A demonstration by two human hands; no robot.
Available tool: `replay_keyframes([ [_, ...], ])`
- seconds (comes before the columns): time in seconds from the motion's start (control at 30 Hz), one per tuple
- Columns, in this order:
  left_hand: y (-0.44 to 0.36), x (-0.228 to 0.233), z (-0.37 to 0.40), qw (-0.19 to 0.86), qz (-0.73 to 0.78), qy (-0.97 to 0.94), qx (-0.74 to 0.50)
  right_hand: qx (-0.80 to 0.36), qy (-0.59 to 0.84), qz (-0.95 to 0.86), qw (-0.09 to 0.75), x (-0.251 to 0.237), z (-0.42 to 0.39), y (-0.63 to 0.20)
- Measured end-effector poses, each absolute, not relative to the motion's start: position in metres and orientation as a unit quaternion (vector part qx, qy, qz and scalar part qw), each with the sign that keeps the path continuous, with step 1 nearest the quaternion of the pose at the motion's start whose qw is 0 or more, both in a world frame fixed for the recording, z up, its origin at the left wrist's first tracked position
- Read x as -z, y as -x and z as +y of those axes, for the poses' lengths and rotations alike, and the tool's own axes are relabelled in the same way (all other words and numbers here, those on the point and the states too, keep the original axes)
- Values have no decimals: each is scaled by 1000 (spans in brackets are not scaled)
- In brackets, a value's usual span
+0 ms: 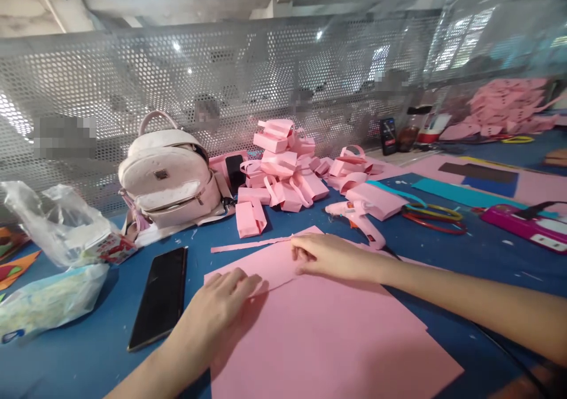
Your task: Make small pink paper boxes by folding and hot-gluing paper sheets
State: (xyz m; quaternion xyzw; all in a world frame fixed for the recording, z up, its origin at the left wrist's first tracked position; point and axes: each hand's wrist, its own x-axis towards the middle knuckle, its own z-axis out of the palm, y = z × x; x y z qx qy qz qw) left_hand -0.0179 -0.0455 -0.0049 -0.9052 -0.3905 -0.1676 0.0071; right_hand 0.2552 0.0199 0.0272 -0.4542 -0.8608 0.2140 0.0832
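A large pink paper sheet (323, 334) lies on the blue table (80, 357) in front of me. My left hand (221, 304) rests flat on its near left part, fingers pressing a folded flap of the paper. My right hand (328, 256) presses down on the sheet's far edge, fingertips pointing left at the fold. A thin pink paper strip (248, 245) lies just beyond the sheet. Neither hand grips anything.
A black phone (160, 295) lies left of the sheet. Behind are a pale backpack (170, 177), a pile of small pink paper bags (283, 168), a pink glue gun (361, 221), coloured rings (436, 217), plastic bags (57, 227) at left, and a mesh wall.
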Motion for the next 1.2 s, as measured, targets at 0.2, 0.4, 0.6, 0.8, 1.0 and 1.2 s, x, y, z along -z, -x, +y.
replay_keyframes([
  [0.2,42,-16,-29,-392,-417,800,180,-251,388,-885,59,-40,18,-246],
  [0.4,32,-16,-38,-351,-459,790,205,-228,381,-896,18,-43,7,-232],
  [0.6,29,-22,-47,-354,-458,783,226,-260,334,-906,33,-55,4,-218],
  [0.8,22,-24,-61,-472,-459,719,222,-333,300,-886,121,-70,4,-197],
  [1.0,10,-23,-70,-580,-462,610,278,-434,322,-809,231,-59,18,-193],
  [1.2,10,-15,-72,-713,-407,477,315,-466,311,-782,271,-63,31,-212],
])
